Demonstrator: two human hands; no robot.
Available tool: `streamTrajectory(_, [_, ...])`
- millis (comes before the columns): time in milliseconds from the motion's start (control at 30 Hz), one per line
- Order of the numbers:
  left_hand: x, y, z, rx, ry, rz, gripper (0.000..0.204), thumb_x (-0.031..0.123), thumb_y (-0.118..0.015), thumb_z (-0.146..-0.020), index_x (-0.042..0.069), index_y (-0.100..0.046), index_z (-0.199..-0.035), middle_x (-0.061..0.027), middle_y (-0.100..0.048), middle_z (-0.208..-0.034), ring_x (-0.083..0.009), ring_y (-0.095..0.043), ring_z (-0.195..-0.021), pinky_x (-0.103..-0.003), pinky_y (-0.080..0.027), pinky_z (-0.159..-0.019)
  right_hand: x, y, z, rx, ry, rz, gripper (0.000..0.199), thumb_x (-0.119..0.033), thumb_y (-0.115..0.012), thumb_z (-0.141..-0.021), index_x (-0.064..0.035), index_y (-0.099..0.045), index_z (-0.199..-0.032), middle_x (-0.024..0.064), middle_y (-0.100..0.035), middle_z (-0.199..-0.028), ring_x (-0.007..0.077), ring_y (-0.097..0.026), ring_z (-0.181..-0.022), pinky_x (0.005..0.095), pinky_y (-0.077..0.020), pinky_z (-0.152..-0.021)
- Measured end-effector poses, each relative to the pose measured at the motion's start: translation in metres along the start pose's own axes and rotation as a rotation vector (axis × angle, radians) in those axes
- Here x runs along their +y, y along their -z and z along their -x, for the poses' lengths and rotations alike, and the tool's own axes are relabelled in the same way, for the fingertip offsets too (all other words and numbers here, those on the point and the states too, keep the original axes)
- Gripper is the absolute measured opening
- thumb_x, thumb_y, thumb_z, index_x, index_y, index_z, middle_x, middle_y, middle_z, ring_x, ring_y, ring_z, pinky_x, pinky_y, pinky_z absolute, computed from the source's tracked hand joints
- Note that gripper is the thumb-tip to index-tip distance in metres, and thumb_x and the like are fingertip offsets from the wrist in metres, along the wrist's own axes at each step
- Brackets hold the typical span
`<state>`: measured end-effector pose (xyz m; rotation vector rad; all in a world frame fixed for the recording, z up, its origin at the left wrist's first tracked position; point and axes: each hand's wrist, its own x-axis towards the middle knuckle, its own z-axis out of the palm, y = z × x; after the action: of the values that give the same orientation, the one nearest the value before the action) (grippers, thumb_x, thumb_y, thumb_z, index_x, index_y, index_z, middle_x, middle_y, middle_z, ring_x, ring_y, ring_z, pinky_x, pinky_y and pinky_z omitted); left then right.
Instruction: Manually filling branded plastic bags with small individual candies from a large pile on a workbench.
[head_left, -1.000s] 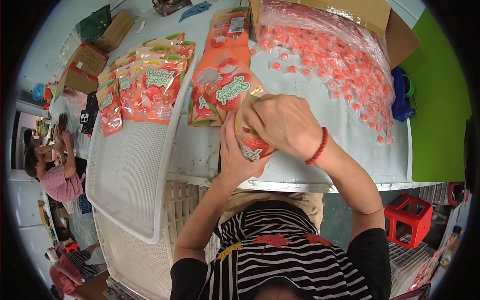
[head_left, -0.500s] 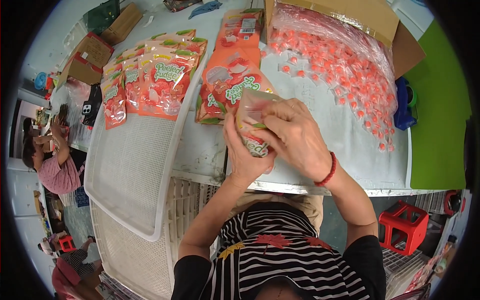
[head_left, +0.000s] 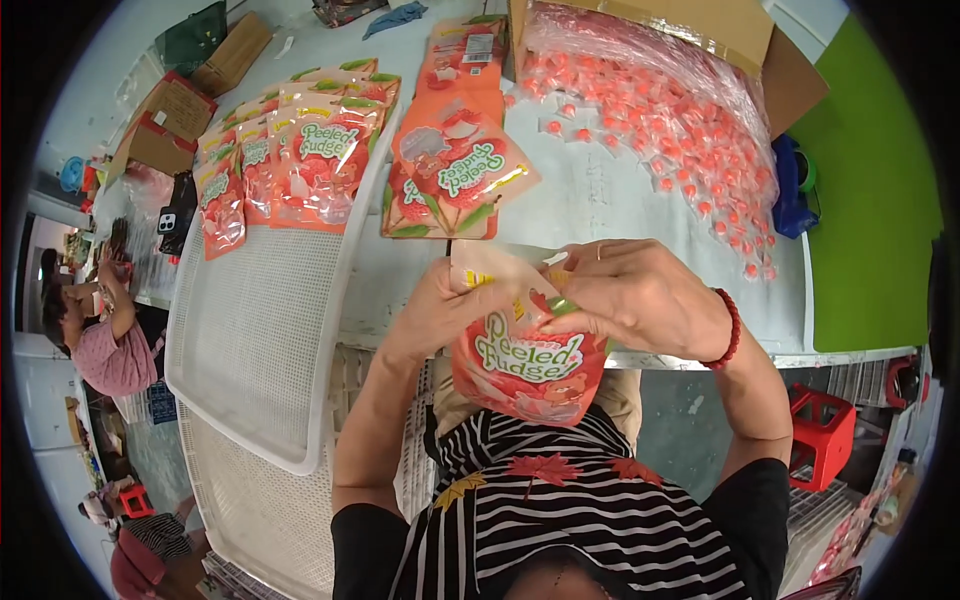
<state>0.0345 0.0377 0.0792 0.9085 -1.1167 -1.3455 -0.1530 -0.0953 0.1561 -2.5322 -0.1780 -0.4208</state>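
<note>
Filled orange-red pouch (head_left: pixel 528 362), upright, top pinched

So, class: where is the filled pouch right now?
In the head view, the filled pouch is low centre, held by both hands at the table edge.

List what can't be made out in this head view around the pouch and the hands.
- Pouch top edge: covered by both hands, so whether it is sealed cannot be told.
- Left hand fingertips: hidden behind the pouch.
- Right hand palm side: faces away from the camera.
- Pouch contents: opaque front, nothing shows.
- Candies in the clear bag: too small to tell single wrappers.
- Cardboard box: cut off by the top edge.
</note>
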Motion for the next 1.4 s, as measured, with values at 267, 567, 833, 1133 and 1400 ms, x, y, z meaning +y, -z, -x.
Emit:
streamTrajectory(267, [-0.01,-0.027,0.01,0.461,-0.016,-0.222,0.022,0.014,-0.055,-0.093,-0.003,-0.067,-0.097,-0.0018,-0.066,-0.081,-0.0042,-0.055,-0.072,-0.021,-0.048,-0.063,0.002,-0.023,0.012,0.012,-0.022,0.018,0.032,-0.027,-0.07,-0.078,0.0031,-0.063,-0.073,0.0154,-0.061,-0.081,0.0315,-0.057,-0.081,0.0386,-0.0471,-0.084])
streamTrajectory(567, [-0.01,-0.032,0.004,0.527,-0.052,-0.252,0.02,0.005,-0.055,-0.09,-0.005,-0.066,-0.103,-0.0084,-0.069,-0.092,-0.0095,-0.063,-0.078,-0.023,-0.051,-0.069,0.014,-0.027,0.02,0.301,-0.24,0.174,0.02,-0.012,-0.075,-0.073,-0.0014,-0.062,-0.084,0.0107,-0.061,-0.076,0.0261,-0.061,-0.063,0.0348,-0.047,-0.054])
streamTrajectory(833, [-0.014,-0.031,0.009,0.563,-0.111,-0.246,0.016,0.006,-0.062,-0.087,-0.003,-0.069,-0.099,-0.0044,-0.069,-0.088,-0.0064,-0.06,-0.073,-0.021,-0.049,-0.066,0.002,-0.008,0.03,0.176,-0.268,0.089,0.025,-0.015,-0.077,-0.071,-0.002,-0.063,-0.086,0.0117,-0.063,-0.084,0.0266,-0.062,-0.068,0.0345,-0.0496,-0.059])
streamTrajectory(1133, [-0.018,-0.054,0.009,0.518,-0.133,-0.391,0.014,0.002,-0.066,-0.083,-0.004,-0.068,-0.095,-0.0046,-0.069,-0.08,-0.0061,-0.059,-0.071,-0.02,-0.047,-0.063,0.004,-0.013,0.045,-0.054,-0.284,0.165,0.018,-0.022,-0.068,-0.08,-0.0043,-0.068,-0.085,0.0098,-0.064,-0.077,0.03,-0.062,-0.069,0.0367,-0.0492,-0.059])
streamTrajectory(1400, [-0.029,-0.052,0.014,0.563,-0.048,-0.119,0.014,0.004,-0.063,-0.087,-0.004,-0.069,-0.097,-0.0042,-0.069,-0.084,-0.0066,-0.06,-0.07,-0.02,-0.049,-0.063,-0.008,-0.021,0.051,0.115,-0.265,0.097,0.02,-0.016,-0.07,-0.079,-0.0031,-0.062,-0.093,0.0134,-0.061,-0.069,0.0299,-0.062,-0.064,0.0362,-0.0497,-0.053])
